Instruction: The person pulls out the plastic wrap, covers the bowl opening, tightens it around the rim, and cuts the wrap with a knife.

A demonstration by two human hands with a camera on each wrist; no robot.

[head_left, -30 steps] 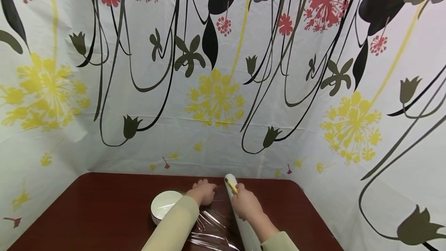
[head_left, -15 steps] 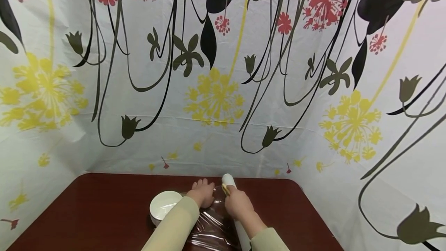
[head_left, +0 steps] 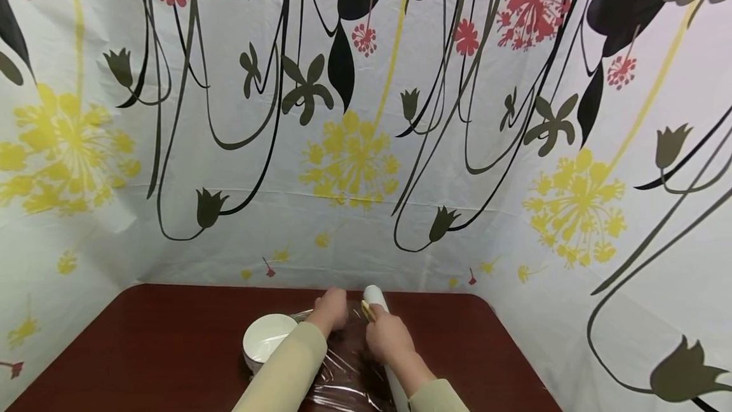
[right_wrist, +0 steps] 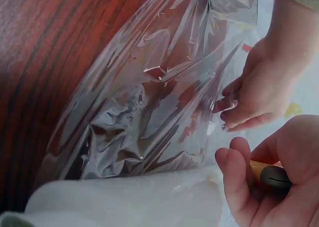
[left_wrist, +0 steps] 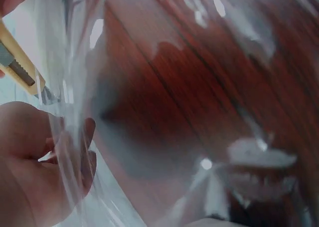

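My left hand [head_left: 332, 310] pinches the edge of a sheet of clear plastic wrap [right_wrist: 164, 87], lifting it in folds. In the left wrist view, the film bunches at the fingertips of that hand [left_wrist: 45, 162]. My right hand [head_left: 390, 337] grips a yellow utility knife [left_wrist: 20, 62], its blade out and close to the gathered film; whether it touches cannot be told. The right wrist view shows the knife [right_wrist: 269, 174] inside curled fingers. Beneath the right hand lies the white roll of wrap [head_left: 375, 296], from which the film stretches leftward.
A white bowl [head_left: 269, 336] stands left of my left forearm, partly hidden by the sleeve. The dark red wooden table [head_left: 171, 348] extends to both sides. A flower-printed curtain [head_left: 354, 240] hangs behind its far edge and along both sides.
My left hand went from spread on the film to pinching and raising its edge. My right hand with the knife shifted slightly left. The roll's far end also moved a little left.
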